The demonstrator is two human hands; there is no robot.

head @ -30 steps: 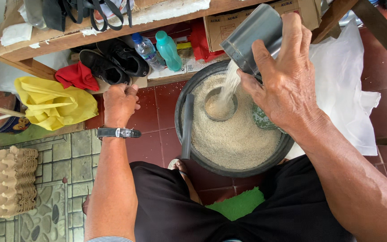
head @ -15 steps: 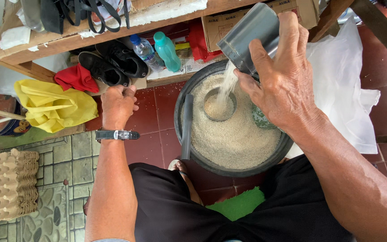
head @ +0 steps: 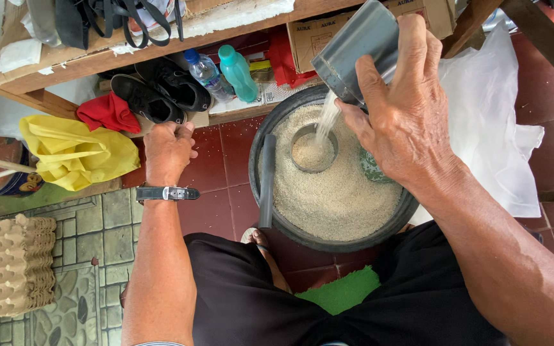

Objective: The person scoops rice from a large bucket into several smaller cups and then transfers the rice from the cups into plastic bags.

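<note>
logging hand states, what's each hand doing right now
left hand: closed in a loose fist, holding nothing visible.
right hand: closed on a tilted grey cup, pouring grain.

The floor (head: 222, 208) has dark red tiles, and at the left a stone-pattern part. On it stand a black basin of grain (head: 335, 192), a white plastic bag (head: 495, 128), a yellow bag (head: 75, 154) and a stack of egg trays (head: 11, 266). A pair of black shoes (head: 161, 93) and two bottles (head: 222, 74) lie under the wooden shelf (head: 129, 54).
</note>
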